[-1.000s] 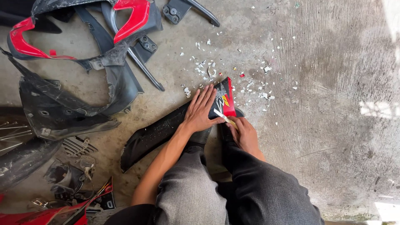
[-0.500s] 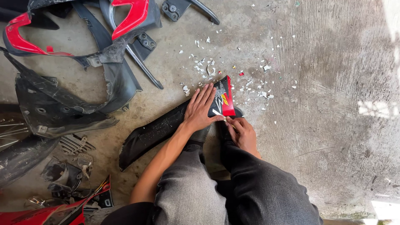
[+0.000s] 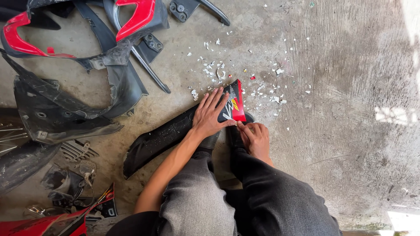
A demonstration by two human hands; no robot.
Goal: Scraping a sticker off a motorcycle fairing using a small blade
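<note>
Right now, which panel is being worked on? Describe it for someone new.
On the concrete floor, before the knees, lies a long black fairing panel. The left hand presses it flat; the right hand picks at its edge. Only it has a red-stickered tip amid white flakes.

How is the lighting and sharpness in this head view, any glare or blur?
Head view: soft, even daylight and sharp focus on the left hand, the right hand and the long black plastic panel with a red end; overexposed sun patches on the grey concrete floor at the right edge; no motion blur.
</note>
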